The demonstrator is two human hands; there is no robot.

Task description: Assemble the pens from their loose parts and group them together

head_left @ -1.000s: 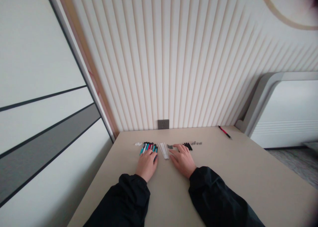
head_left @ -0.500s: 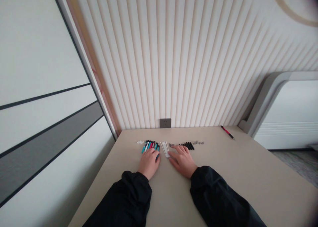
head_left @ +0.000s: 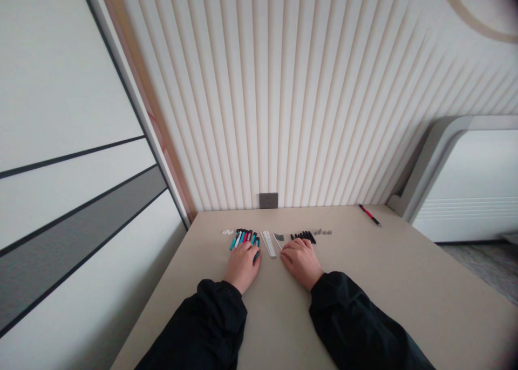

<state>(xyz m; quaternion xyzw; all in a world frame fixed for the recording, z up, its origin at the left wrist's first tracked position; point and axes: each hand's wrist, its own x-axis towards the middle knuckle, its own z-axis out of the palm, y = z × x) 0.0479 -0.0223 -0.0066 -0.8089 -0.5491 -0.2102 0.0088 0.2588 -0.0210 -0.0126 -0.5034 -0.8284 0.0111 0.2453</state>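
My left hand [head_left: 243,265] lies at the near end of a row of coloured pen barrels [head_left: 243,237], in teal, white, red and black. A dark teal pen barrel [head_left: 257,254] shows between its thumb and fingers, which are closed around it. My right hand [head_left: 300,261] is closed in a pinch on one thin white pen refill [head_left: 277,241], tilted away from the others. Several more white refills [head_left: 267,244] lie side by side between the hands. Short black pen parts [head_left: 304,236] lie just beyond my right fingers, beside a small grey pile [head_left: 279,237].
Small white pieces [head_left: 227,232] lie left of the barrels, and small grey pieces [head_left: 324,232] lie right of the black parts. A red and black pen [head_left: 369,215] rests near the back right of the table [head_left: 364,283]. A socket [head_left: 268,200] is on the wall behind.
My right hand has moved slightly right, its fingers drawing in, and one white refill has come away from the group with it. The left hand has stayed in place.
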